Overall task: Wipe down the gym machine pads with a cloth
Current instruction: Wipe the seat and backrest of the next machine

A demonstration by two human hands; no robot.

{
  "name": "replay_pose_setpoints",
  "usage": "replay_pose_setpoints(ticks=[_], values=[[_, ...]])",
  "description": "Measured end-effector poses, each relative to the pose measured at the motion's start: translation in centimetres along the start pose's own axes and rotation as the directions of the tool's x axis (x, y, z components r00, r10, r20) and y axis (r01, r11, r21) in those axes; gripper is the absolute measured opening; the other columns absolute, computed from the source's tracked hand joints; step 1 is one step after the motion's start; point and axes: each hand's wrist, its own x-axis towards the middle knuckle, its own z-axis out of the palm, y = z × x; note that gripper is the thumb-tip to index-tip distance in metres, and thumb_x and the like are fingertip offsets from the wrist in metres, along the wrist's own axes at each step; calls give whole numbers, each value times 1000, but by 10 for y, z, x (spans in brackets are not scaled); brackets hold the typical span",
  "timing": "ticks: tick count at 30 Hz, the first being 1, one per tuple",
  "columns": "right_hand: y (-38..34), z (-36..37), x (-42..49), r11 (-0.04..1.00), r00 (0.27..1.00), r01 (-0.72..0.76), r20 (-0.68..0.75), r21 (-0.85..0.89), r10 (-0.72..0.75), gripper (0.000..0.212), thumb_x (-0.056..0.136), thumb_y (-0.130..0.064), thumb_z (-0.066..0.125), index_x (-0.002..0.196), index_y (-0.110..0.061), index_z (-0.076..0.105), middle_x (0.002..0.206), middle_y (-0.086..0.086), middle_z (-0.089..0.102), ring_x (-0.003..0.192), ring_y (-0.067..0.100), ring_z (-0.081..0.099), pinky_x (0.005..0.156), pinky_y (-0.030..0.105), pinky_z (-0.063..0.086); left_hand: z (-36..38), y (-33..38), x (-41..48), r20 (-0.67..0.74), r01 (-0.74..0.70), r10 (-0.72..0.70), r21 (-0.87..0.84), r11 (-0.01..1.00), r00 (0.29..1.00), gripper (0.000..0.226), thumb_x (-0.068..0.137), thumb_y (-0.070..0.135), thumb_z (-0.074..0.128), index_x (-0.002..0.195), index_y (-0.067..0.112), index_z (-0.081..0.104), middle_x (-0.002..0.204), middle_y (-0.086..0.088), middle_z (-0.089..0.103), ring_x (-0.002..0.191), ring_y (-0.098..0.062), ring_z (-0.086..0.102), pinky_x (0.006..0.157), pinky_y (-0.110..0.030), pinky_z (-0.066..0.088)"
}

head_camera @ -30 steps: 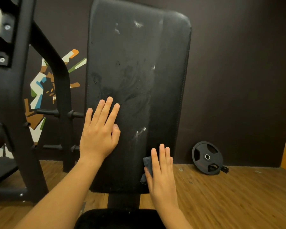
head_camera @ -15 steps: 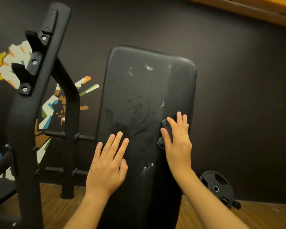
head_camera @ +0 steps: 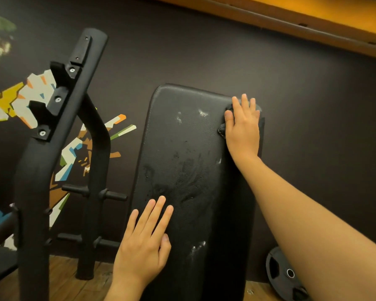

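Now the cloth [head_camera: 223,129] lies at the top right corner of the back pad [head_camera: 182,161], all but hidden under our right hand [head_camera: 243,129]; only a dark crumpled edge shows beside the thumb. We judge it light, soft and limp, likely to bunch or slip on the smooth vinyl; it is best taken under a flat palm with the thumb tucked at its edge, pressing rather than pinching. The right grip is wide, fingers straight and pressing the cloth to the pad; the left hand [head_camera: 143,246] is wide too, flat on the pad's lower left part and holding nothing. The pad looks stiff and upright, with pale scuffs and smears down its middle. Half a second ago the cloth was midway up the pad's right edge, and before that near its bottom; the left hand has kept its place. Left of the pad stands the black machine frame [head_camera: 37,170]; a weight plate [head_camera: 278,272] leans on the wall at lower right.
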Motion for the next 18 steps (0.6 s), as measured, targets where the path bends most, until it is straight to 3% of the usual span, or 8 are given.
replay_pose_setpoints(ticks=[3, 8, 14, 18], values=[[4, 0, -8, 996, 1000, 28, 6, -83, -28, 54, 108, -27, 37, 160, -12, 31, 168, 11, 23, 158, 32, 8, 127, 48, 5, -1, 0, 0, -5, -6, 6, 0, 1000, 1000, 61, 94, 32, 42, 154, 20, 42, 166, -2, 29, 154, -21, 24, 126, -43, 13], [2, -1, -14, 990, 999, 16, 30, -142, -12, 57, 108, -27, 35, 162, -12, 25, 169, 11, 20, 158, 33, 6, 126, 50, 7, 0, -1, 0, -14, -10, 10, -5, 1000, 1000, 62, 93, 31, 42, 154, 19, 41, 166, -2, 28, 154, -21, 24, 126, -43, 12], [1, -9, 6, 986, 989, 37, 150, -162, -12, 51, 112, -21, 27, 162, -7, 22, 170, 11, 14, 157, 37, 0, 128, 49, 8, -1, 0, 0, -28, -18, 17, -23, 1000, 999, 62, 92, 30, 43, 153, 19, 43, 166, -2, 30, 153, -21, 26, 126, -42, 12], [3, -10, 3, 991, 989, 44, 146, -124, -26, 50, 113, -19, 27, 161, -7, 23, 170, 11, 15, 158, 34, -2, 128, 46, 5, -1, 1, 0, -40, -17, 16, -21, 1000, 999, 61, 92, 29, 43, 152, 18, 45, 165, -3, 32, 153, -22, 27, 125, -44, 15]])
